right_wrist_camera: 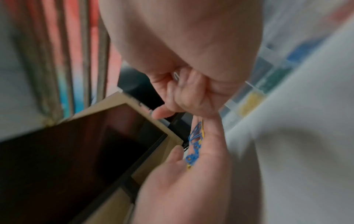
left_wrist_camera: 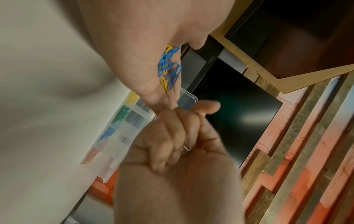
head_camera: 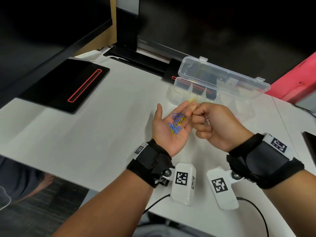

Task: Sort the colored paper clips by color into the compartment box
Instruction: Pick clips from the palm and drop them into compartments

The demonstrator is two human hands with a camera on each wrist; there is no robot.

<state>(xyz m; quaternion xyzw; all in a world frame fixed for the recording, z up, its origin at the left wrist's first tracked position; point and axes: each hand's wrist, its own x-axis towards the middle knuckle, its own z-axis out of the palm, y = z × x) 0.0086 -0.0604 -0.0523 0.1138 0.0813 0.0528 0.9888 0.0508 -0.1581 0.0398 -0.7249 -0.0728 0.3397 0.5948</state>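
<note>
My left hand [head_camera: 171, 127] lies palm up over the white table with its fingers fairly straight, carrying a small heap of blue and yellow paper clips [head_camera: 176, 124] [left_wrist_camera: 169, 68] [right_wrist_camera: 195, 145]. My right hand [head_camera: 213, 124] is curled beside the left fingertips and holds pale, whitish paper clips [head_camera: 206, 119] [left_wrist_camera: 186, 147] [right_wrist_camera: 176, 75] in its fingers. The clear compartment box [head_camera: 177, 98] stands open just beyond both hands. In the left wrist view its compartments hold yellow clips [left_wrist_camera: 132, 97], green clips [left_wrist_camera: 122, 113], blue clips [left_wrist_camera: 108, 134] and reddish clips [left_wrist_camera: 91, 156].
A black pad with a red outline [head_camera: 68, 84] lies at the left of the white table [head_camera: 85, 134]. A monitor stand [head_camera: 126, 31] rises at the back. A dark phone edge [head_camera: 310, 146] shows at the far right. Cables trail near the table's front edge.
</note>
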